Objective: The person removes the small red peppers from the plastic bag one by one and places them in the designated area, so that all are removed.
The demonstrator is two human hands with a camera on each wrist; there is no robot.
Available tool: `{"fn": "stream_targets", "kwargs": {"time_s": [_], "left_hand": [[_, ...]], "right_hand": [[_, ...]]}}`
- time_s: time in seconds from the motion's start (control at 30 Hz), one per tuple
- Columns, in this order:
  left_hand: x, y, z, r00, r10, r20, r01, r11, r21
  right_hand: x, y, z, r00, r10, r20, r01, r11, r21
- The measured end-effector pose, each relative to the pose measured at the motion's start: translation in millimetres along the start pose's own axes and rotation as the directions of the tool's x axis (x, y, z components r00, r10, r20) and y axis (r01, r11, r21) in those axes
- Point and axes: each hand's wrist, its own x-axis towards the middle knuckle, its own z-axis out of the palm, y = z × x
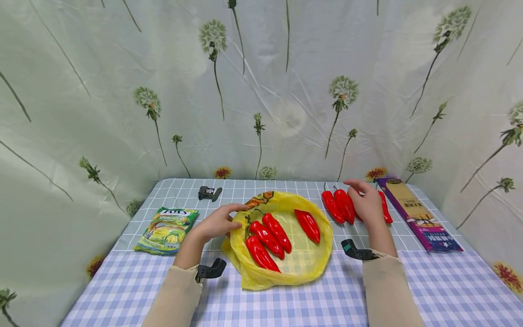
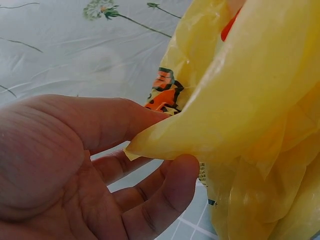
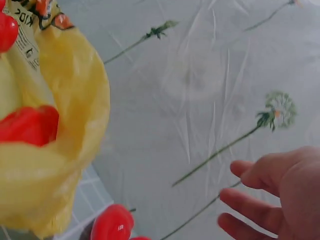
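Observation:
A yellow plastic bag (image 1: 302,274) lies with its mouth spread wide, and several red peppers (image 1: 267,240) rest inside it. At the bag's left rim, my left hand (image 1: 216,221) holds the edge between thumb and fingers; the left wrist view shows the bag's fold (image 2: 170,137) between them. My right hand (image 1: 365,202) hovers over more red peppers (image 1: 344,204) to the right of the bag, partly hiding some of them. Its fingers are loosely bent with nothing between them in the right wrist view, where a pepper (image 3: 112,222) shows below.
A green candy packet (image 1: 167,230) lies left of the bag. Behind it sits a small black device (image 1: 209,193). At the right lies a long purple and tan package (image 1: 418,215). A floral curtain (image 1: 261,91) hangs behind the checked tablecloth (image 1: 286,306).

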Motion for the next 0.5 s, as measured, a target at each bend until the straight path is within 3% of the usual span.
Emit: {"fn": "stream_targets", "kwargs": {"time_s": [0.27,0.5], "left_hand": [[-0.9,0.4,0.0,1.000,0.008,-0.001,-0.008,1.000,-0.001],[-0.6,-0.5,0.8,1.000,0.011,0.001,-0.011,1.000,-0.005]], "right_hand": [[-9.6,-20.9,6.7,0.979,-0.119,0.165,0.121,0.993,0.000],[-15.2,-31.1,13.9,0.922,-0.205,0.329,0.220,0.975,-0.010]]}}
